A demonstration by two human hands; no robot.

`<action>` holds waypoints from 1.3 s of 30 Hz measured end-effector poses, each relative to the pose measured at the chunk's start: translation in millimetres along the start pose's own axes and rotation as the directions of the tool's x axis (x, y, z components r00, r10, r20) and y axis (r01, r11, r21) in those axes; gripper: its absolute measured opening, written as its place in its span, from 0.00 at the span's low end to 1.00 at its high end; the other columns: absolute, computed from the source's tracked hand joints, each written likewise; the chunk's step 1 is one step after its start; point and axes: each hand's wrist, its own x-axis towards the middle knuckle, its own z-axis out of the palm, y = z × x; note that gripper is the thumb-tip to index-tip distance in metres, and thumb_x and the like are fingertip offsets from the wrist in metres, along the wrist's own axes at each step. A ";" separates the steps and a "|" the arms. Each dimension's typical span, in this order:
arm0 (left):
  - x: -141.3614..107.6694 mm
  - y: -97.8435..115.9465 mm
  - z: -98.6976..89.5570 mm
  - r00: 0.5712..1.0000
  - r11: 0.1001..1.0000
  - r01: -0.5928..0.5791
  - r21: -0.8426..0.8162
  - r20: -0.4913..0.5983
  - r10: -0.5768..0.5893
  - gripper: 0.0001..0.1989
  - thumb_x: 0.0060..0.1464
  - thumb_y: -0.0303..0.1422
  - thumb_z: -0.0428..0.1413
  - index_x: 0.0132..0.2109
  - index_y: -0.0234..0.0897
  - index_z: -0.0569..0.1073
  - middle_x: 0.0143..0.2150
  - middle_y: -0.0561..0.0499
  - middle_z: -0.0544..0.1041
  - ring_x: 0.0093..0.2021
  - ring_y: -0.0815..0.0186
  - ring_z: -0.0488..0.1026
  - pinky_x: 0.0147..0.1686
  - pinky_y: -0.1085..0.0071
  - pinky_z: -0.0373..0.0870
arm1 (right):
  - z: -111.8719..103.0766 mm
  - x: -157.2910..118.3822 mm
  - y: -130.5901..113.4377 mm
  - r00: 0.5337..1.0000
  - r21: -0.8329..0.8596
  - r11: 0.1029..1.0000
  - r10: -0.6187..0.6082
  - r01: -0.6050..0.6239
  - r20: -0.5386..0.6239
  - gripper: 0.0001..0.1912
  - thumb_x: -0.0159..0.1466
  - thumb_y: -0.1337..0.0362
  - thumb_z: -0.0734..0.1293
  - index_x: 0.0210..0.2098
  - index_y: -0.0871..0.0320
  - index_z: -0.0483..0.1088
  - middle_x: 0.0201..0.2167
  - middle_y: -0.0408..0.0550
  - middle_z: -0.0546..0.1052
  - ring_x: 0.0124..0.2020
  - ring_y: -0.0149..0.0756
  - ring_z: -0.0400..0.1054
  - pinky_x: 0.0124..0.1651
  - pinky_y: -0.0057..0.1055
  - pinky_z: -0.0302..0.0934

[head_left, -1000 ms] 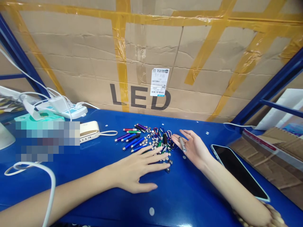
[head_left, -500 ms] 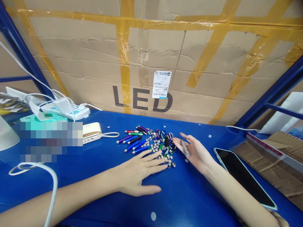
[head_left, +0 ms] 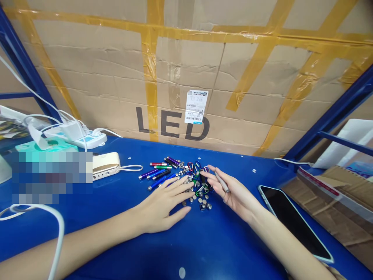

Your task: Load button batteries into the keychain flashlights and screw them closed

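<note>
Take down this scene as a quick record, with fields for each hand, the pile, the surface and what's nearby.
Left hand: fingers spread at the pile's edge, holding nothing visible
Right hand: holds a slim silver penlight
Pile: coloured penlights, carabiner clips, small metal discs
Surface: blue table
Nearby: smartphone, cream power bank, power strip
Behind: taped cardboard box printed LED

Carton (head_left: 96,81): brown cardboard, crossed with yellow packing tape
Printed mark: "LED" (head_left: 171,124), large dark capitals along the carton's lower face
Label: white sticker (head_left: 196,107) on the carton, just above the "E" and "D"
Label codes: QR code at top right, barcode beneath
Label text: small lines, too small to read
</note>
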 end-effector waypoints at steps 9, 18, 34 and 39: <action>4.5 -7.4 5.6 0.953 0.979 0.203 0.022 -0.235 -0.192 0.14 0.57 0.31 0.45 0.46 0.37 0.71 0.54 0.46 0.69 0.57 0.59 0.62 0.55 0.58 0.59 | -7.8 4.0 5.2 0.989 -0.050 0.999 -0.012 0.019 0.149 0.16 0.64 0.58 0.58 0.44 0.61 0.69 0.13 0.36 0.64 0.06 0.15 0.40 0.08 0.14 0.38; 3.1 -12.7 10.7 0.919 0.929 0.369 0.030 -0.160 -0.360 0.21 0.50 0.31 0.49 0.53 0.39 0.65 0.61 0.47 0.60 0.63 0.51 0.50 0.59 0.43 0.42 | -7.5 7.7 7.0 0.997 -0.028 1.000 -0.011 0.013 0.083 0.12 0.61 0.65 0.61 0.43 0.58 0.69 0.24 0.40 0.70 0.11 0.16 0.46 0.09 0.13 0.41; -0.4 -10.2 15.8 0.933 0.936 0.348 -0.060 -0.071 -0.352 0.27 0.53 0.34 0.48 0.60 0.40 0.56 0.66 0.47 0.47 0.65 0.50 0.38 0.59 0.46 0.47 | -4.1 9.5 3.1 0.993 0.134 0.986 0.093 -0.103 0.078 0.09 0.62 0.69 0.56 0.38 0.59 0.66 0.15 0.36 0.62 0.09 0.18 0.44 0.08 0.13 0.38; -0.5 -18.4 14.3 0.910 0.915 0.400 0.046 -0.134 -0.392 0.31 0.52 0.39 0.49 0.62 0.40 0.51 0.66 0.46 0.47 0.65 0.48 0.36 0.57 0.38 0.34 | -3.5 9.3 2.9 0.992 0.118 0.986 0.106 -0.114 0.073 0.07 0.60 0.68 0.57 0.35 0.59 0.66 0.15 0.36 0.61 0.10 0.18 0.42 0.09 0.13 0.37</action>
